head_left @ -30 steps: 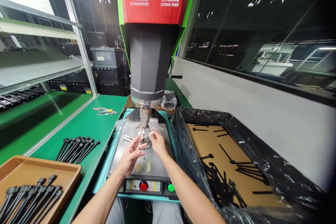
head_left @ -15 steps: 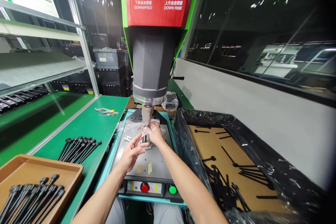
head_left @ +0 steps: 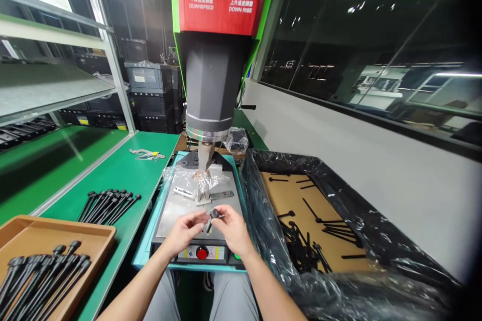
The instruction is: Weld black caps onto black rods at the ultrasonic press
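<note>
My right hand [head_left: 234, 230] pinches a short-looking black rod with a round knob [head_left: 215, 213] above the front of the grey machine plate [head_left: 176, 215]. Just left of it, my left hand [head_left: 184, 233] is held with fingers apart and nothing in them, its fingertips close to the knob. Behind both hands, the metal tip [head_left: 205, 155] of the press hangs over a small fixture [head_left: 204, 193] partly covered by clear plastic film.
An orange tray [head_left: 107, 233] of black knobbed rods is at the left, with more rods [head_left: 109, 205] on the green table [head_left: 150, 170]. At right is a plastic-lined box [head_left: 259, 200] with scattered black rods. A red button [head_left: 202, 253] faces me.
Both hands have drawn back from the fixture toward me. The black knobbed rod now shows in my right hand. The camera view has shifted slightly.
</note>
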### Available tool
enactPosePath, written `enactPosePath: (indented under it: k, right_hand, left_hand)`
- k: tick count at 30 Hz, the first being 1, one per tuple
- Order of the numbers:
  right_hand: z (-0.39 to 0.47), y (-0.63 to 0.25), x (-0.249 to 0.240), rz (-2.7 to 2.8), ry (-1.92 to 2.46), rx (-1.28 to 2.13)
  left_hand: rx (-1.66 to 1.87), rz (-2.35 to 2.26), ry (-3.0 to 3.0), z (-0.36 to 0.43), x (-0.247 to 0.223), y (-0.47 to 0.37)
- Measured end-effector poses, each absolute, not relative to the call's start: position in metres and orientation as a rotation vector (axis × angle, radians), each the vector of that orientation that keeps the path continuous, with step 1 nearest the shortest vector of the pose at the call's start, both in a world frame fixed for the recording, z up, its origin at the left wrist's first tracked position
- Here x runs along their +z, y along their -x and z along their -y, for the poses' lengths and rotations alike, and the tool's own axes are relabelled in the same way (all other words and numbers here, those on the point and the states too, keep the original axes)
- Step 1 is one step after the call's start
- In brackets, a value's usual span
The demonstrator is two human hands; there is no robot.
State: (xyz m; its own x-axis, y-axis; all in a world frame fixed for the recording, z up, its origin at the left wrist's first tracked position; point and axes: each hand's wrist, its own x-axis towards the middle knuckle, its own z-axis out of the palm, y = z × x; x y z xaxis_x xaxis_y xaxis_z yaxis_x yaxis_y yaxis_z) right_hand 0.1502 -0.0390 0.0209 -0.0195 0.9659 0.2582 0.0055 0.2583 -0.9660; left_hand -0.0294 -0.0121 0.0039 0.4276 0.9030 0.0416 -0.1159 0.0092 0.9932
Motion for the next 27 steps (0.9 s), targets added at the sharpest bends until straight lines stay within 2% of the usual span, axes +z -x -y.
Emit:
enactPosePath:
  k: [6,11,15,18,20,22,27]
  right_hand:
    - [0.071,-0.125,0.037,1.497,0.978,0.812]
    - [0.077,-0.112,0.040,1.451,0.904,0.957]
    - [0.082,-0.112,0.035,1.343,0.930,1.064]
    - [0.084,-0.116,0.027,1.311,0.955,1.091]
    - [0.085,-0.119,0.021,1.292,0.977,1.142]
    - [0.088,-0.121,0.017,1.274,1.001,1.188]
    - [0.094,-0.122,0.011,1.253,1.023,1.217]
  left_hand:
    - [0.984,-0.836,-1.648,0.045,0.022,0.031]
    - [1.008,-0.929,-1.827,0.067,0.038,0.056]
    - [1.047,-1.230,-1.944,0.091,0.049,0.111]
    - [1.036,-1.670,-1.881,0.108,0.060,0.176]
    - [0.892,-2.062,-1.794,0.119,0.066,0.228]
    - [0.570,-2.464,-1.669,0.128,0.068,0.277]
    - [0.263,-2.719,-1.378,0.133,0.058,0.358]
